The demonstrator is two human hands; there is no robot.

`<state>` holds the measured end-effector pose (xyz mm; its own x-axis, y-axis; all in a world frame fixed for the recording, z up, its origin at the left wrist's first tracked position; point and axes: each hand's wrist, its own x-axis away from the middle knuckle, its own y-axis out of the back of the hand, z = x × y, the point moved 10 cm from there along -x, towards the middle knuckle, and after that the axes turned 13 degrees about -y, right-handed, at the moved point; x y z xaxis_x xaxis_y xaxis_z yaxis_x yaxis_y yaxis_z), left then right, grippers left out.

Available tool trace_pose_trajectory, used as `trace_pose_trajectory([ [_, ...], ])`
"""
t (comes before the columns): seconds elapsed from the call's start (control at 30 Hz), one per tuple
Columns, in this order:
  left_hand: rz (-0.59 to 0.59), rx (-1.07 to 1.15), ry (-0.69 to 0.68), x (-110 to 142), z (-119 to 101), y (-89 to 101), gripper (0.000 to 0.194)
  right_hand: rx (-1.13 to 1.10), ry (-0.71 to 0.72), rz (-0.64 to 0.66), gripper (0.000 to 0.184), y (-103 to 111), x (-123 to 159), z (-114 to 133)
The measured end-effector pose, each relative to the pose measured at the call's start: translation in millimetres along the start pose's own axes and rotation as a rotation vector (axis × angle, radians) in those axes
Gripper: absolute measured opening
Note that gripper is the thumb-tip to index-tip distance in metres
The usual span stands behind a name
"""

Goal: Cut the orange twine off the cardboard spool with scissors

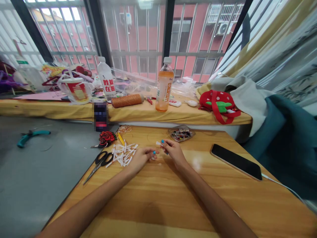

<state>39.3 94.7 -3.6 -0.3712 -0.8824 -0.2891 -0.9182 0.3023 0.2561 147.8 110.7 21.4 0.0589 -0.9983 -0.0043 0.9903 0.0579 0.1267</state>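
My right hand [173, 152] is over the wooden table, thumb and fingers pinched on a small white strip [158, 143] that sticks out past the fingertips. Close beside it, my left hand [143, 158] has its thumb and forefinger pressed together; whatever lies between them is too small to make out. A loose pile of white strips [123, 154] lies just left of my left hand. Black-handled scissors [101, 162] rest by the pile, blades pointing toward me. Behind my right hand stands a clear tray of mixed beads [182, 134].
A black phone [236, 162] with a white cable lies at right. Teal pliers [33, 137] are on the grey surface at left. On the yellow-covered ledge stand a drink bottle [164, 86], a spool of orange thread [127, 100] and a strawberry-patterned bag [218, 102].
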Motion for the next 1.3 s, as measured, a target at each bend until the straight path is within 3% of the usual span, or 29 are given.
trace_pose_trajectory([
  [0.1, -0.009, -0.072, -0.048, -5.1, -3.2, 19.1, 0.027, 0.062, 0.043, 0.099, 0.027, -9.6, 5.3, 10.8],
  [0.2, 0.05, -0.561, -0.143, -6.0, -21.2, 31.0, 0.027, 0.229, 0.112, 0.15, 0.02, -24.4, 15.2, 19.6],
  [0.3, 0.135, -1.006, -0.208, -2.3, -41.0, 24.6, 0.019, 0.316, 0.097, 0.096, 0.021, -30.7, 19.2, 16.1],
  [0.37, 0.126, -1.112, -0.231, 1.4, -52.2, 17.2, 0.019, 0.306, 0.063, 0.048, 0.022, -30.6, 18.0, 9.1],
  [0.47, 0.084, -1.014, -0.242, 6.7, -57.1, 3.5, 0.022, 0.252, 0.016, -0.014, 0.023, -24.9, 12.9, -3.7],
  [0.6, 0.196, -0.69, -0.229, 7.2, -37.3, -17.3, 0.024, 0.16, -0.027, -0.048, 0.026, -11.5, 5.2, -13.4],
  [0.67, 0.235, -0.637, -0.215, 3.8, -27.7, -14.8, 0.026, 0.136, -0.026, -0.033, 0.027, -7.2, 3.6, -10.0],
  [0.77, 0.218, -0.757, -0.234, -3.1, -26.0, 3.5, 0.025, 0.157, 0.01, 0.048, 0.023, -12.0, 6.5, 2.6],
  [0.87, 0.181, -0.977, -0.284, -4.5, -38.3, 15.3, 0.022, 0.264, 0.057, 0.101, 0.019, -23.6, 13.2, 12.2],
  [1.07, 0.169, -1.175, -0.378, 8.3, -66.4, -8.7, 0.02, 0.242, 0.003, -0.006, 0.02, -22.4, 15.1, 0.9],
  [1.17, 0.115, -1.037, -0.347, 10.7, -63.8, -14.5, 0.024, 0.16, -0.032, -0.058, 0.023, -14.9, 12.6, -7.7],
  [1.3, 0.104, -0.644, -0.223, 3.4, -38.4, -9.9, 0.027, 0.07, -0.042, -0.054, 0.029, -8.5, 8.3, -8.6],
])
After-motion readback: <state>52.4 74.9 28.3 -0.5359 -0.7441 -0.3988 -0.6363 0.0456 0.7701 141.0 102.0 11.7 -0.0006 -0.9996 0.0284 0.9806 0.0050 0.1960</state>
